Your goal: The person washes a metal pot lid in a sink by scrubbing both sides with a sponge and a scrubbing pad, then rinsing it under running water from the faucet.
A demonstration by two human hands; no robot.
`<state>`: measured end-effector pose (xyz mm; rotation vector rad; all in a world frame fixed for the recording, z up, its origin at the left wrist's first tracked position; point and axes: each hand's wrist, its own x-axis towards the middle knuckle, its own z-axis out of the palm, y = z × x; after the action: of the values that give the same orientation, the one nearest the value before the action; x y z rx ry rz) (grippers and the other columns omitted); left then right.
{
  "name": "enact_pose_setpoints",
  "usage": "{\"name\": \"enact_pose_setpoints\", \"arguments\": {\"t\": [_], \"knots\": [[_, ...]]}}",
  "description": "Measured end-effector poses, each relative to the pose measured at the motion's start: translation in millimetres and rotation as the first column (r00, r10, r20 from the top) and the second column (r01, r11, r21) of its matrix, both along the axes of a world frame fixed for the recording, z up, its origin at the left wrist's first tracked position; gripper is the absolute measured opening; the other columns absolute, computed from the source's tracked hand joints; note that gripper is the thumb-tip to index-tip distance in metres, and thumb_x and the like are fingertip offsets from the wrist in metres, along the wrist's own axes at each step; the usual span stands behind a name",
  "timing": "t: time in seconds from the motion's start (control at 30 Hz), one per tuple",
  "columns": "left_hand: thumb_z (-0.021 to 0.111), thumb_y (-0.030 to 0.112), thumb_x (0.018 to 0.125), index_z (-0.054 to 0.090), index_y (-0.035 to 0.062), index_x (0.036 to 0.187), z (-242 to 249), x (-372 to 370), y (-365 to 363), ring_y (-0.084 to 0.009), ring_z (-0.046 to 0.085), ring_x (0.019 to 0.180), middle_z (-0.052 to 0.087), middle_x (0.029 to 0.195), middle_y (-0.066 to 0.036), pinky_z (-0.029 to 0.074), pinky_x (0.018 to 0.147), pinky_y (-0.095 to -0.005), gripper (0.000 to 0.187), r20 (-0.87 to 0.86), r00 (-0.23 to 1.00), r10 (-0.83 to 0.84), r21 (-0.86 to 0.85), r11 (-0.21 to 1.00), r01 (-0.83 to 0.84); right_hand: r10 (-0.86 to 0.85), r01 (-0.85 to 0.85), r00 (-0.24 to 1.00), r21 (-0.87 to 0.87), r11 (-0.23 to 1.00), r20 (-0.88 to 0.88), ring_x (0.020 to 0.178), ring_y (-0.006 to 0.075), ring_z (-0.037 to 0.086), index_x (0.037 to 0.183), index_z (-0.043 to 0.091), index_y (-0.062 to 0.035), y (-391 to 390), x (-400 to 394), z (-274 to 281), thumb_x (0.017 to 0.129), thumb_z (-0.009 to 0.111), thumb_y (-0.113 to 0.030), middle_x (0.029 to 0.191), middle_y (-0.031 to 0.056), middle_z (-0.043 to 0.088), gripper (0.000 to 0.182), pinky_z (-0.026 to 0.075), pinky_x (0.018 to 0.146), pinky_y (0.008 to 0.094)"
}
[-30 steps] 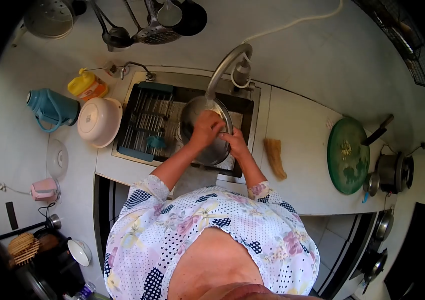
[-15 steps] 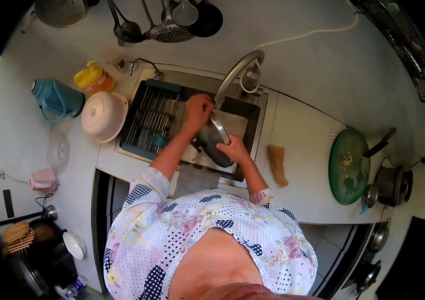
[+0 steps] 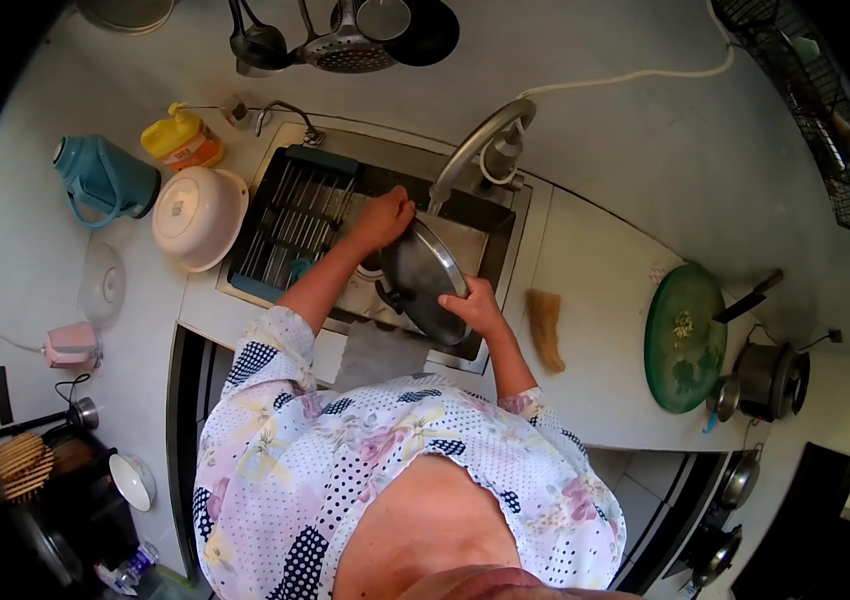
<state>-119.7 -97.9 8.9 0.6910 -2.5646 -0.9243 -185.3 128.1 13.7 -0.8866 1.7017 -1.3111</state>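
the pale counter point(image 3: 595, 350) ran along the wall, the largest thing about the hands. set into it was the sink point(image 3: 465, 240), with dark walls and a lighter floor. a floral, dotted blouse point(image 3: 405, 430) covered the person's arms down to about the elbows. inside the sink's left side sat a wire rack point(image 3: 310, 205) with teal end bars. well off to the right, a round green board point(image 3: 687, 355) lay on the counter, a knife point(image 3: 750, 297) resting at its far right edge.

the lid point(image 3: 425, 285), round and metal-rimmed, was held over the sink, tilted steeply, its dark knob point(image 3: 388, 297) facing left. a pale pink basin point(image 3: 195, 218) rested upside down left of the rack, near a blue-green thermos point(image 3: 110, 180). the curved faucet point(image 3: 470, 148) arched over from the wall, its mouth just above the upper rim of the lid.

the right hand point(image 3: 477, 306) gripped the right rim of the lid, thumb laid over the near face; the other fingers were hidden behind. the left hand point(image 3: 383, 220) was at the upper end of the rim with curled fingers; whether they pinched the edge or something else could not be told. a tan loofah piece point(image 3: 545, 330) lay right of the sink. small pale bits point(image 3: 683, 325) were gathered on the board.
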Motion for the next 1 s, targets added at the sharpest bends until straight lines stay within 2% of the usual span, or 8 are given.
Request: {"name": "enact_pose_setpoints", "arguments": {"t": [0.23,0.37,0.43,0.53,0.63,0.83,0.93,1.0], "knots": [[0.051,0.028,0.080,0.056,0.0049,0.076,50.8,-6.7,58.3,-0.0380,0.058,0.077,0.061,0.077,-0.018,0.045,0.068,-0.0469,0.024,0.103,0.889,-0.447,-0.109,0.883,0.457,0.040,-0.044,0.991,-0.024,0.999,-0.130,0.066,0.0078,0.051,0.086,0.062,0.0027,-17.3,-9.2,-5.4,0.070,0.068,-0.014,0.071,0.0000,0.058,0.024,0.045,0.061,0.0260],[0.050,0.024,0.077,0.055,0.0068,0.071,-7.7,-0.1,0.3,-0.0383,0.059,0.072,0.060,0.073,-0.018,0.045,0.063,-0.0478,0.019,-0.062,0.940,-0.335,-0.129,0.937,0.326,0.036,-0.038,0.998,-0.029,0.999,-0.060,0.065,0.0073,0.050,0.085,0.061,0.0023,0.3,-3.4,3.3,0.070,0.068,-0.014,0.070,-0.0009,0.057,0.023,0.044,0.060,0.0255],[0.047,0.026,0.079,0.058,0.0076,0.070,1.0,7.9,-6.7,-0.0380,0.059,0.071,0.061,0.074,-0.018,0.046,0.062,-0.0473,0.023,0.000,0.984,-0.176,0.122,0.977,0.174,0.050,-0.050,0.999,-0.007,0.999,-0.002,0.064,0.0070,0.049,0.086,0.061,0.0019,5.7,-3.1,4.6,0.071,0.069,-0.014,0.068,-0.0014,0.056,0.023,0.043,0.058,0.0258],[0.044,0.031,0.082,0.060,0.0082,0.073,15.5,1.0,5.9,-0.0367,0.059,0.071,0.061,0.076,-0.018,0.046,0.062,-0.0459,0.029,0.161,0.948,-0.273,-0.174,0.938,0.300,0.032,-0.023,0.997,-0.136,0.990,0.065,0.062,0.0076,0.048,0.086,0.061,0.0024,1.2,-2.8,-0.1,0.071,0.068,-0.016,0.066,-0.0003,0.056,0.025,0.043,0.057,0.0266],[0.044,0.033,0.083,0.060,0.0051,0.073,43.8,-7.4,50.2,-0.0401,0.057,0.075,0.061,0.078,-0.019,0.045,0.067,-0.0474,0.034,0.392,0.783,-0.483,-0.236,0.770,0.592,0.105,-0.106,0.980,0.005,0.994,-0.170,0.062,0.0083,0.048,0.086,0.061,0.0029,-13.4,-8.2,-0.1,0.070,0.068,-0.017,0.066,0.0016,0.056,0.026,0.044,0.058,0.0266],[0.044,0.033,0.085,0.059,0.0039,0.064,6.4,-3.5,4.3,-0.0366,0.059,0.070,0.062,0.077,-0.019,0.046,0.060,-0.0438,0.038,0.040,0.885,-0.463,-0.227,0.859,0.460,0.074,-0.071,0.991,0.028,0.997,-0.115,0.068,0.0114,0.053,0.095,0.061,0.0002,-1.0,-0.5,10.2,0.069,0.067,-0.015,0.073,0.0059,0.060,0.030,0.046,0.066,0.0274],[0.044,0.035,0.087,0.060,0.0006,0.072,-6.5,3.9,-22.4,-0.0377,0.058,0.071,0.062,0.078,-0.020,0.045,0.060,-0.0421,0.041,-0.078,0.982,-0.169,0.399,0.898,0.186,0.011,-0.020,0.997,-0.123,0.992,-0.073,0.062,0.0089,0.049,0.088,0.063,0.0014,11.2,0.4,19.8,0.069,0.070,-0.018,0.067,-0.0003,0.056,0.028,0.044,0.060,0.0261],[0.044,0.036,0.088,0.061,-0.0009,0.077,-6.3,1.2,-24.7,-0.0383,0.058,0.071,0.062,0.077,-0.021,0.045,0.061,-0.0412,0.042,-0.071,0.985,-0.157,0.333,0.927,0.172,-0.007,0.006,0.999,-0.011,1.000,-0.052,0.066,0.0091,0.050,0.092,0.062,0.0008,11.9,-11.8,3.6,0.069,0.070,-0.018,0.071,0.0001,0.057,0.031,0.045,0.062,0.0263]]}}
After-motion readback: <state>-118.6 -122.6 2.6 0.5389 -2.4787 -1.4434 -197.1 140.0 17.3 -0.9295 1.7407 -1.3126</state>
